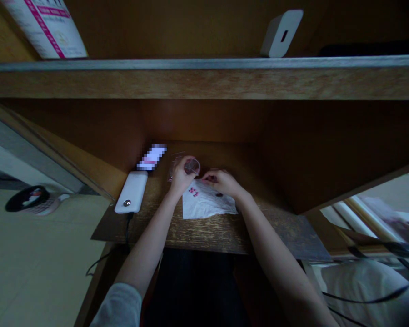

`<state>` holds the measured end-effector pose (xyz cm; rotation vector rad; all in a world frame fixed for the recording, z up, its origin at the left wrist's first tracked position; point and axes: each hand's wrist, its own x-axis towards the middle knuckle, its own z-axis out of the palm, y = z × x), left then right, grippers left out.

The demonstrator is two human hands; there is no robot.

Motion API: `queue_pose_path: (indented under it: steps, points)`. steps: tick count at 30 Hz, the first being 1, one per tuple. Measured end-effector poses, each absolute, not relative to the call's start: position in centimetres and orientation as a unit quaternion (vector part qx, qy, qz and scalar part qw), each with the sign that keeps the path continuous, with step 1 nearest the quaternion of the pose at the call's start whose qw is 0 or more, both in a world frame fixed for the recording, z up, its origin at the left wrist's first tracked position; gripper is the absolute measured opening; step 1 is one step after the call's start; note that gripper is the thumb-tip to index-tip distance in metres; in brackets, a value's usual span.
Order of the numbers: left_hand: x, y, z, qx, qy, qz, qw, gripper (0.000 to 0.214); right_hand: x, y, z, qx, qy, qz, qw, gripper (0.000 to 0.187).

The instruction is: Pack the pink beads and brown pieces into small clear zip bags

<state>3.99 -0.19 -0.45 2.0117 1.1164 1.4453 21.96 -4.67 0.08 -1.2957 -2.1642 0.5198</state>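
My left hand is closed around a small clear round object, perhaps a cup or a spool; its kind is too dim to tell. My right hand is beside it with thumb and fingers pinched together, and whatever is between the fingertips is too small to make out. Under both hands a white tissue lies spread on the wooden desk. Several small pink pieces, like beads, are grouped on the tissue's left part. A small dark spot shows on it near my right palm.
Left of my hands lie a white power bank with a black cable and a lit phone. A clear packet is partly behind my left hand. Overhead, a shelf edge crosses the view, bearing a white charger and a bottle.
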Motion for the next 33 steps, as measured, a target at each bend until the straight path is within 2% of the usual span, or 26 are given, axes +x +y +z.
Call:
queue_pose_path:
  steps: [7,12,25,33]
  points:
    - [4.4,-0.1,-1.1,0.734,0.393,0.507,0.223,0.040,22.8,-4.9,1.1,-0.494,-0.725,0.235,0.418,0.022]
    - [4.4,-0.6,-0.6,0.753,0.385,0.500,0.186,0.038,21.6,-5.1,1.3,-0.470,-0.691,0.257,0.485,0.022]
    - [4.8,-1.0,-0.4,0.768,0.360,0.492,0.195,0.044,19.7,-5.6,1.4,-0.473,-0.732,0.178,0.457,0.021]
    - [4.1,-0.3,-0.4,0.723,0.373,0.529,0.241,0.041,20.4,-5.6,1.6,-0.501,-0.673,0.185,0.511,0.022]
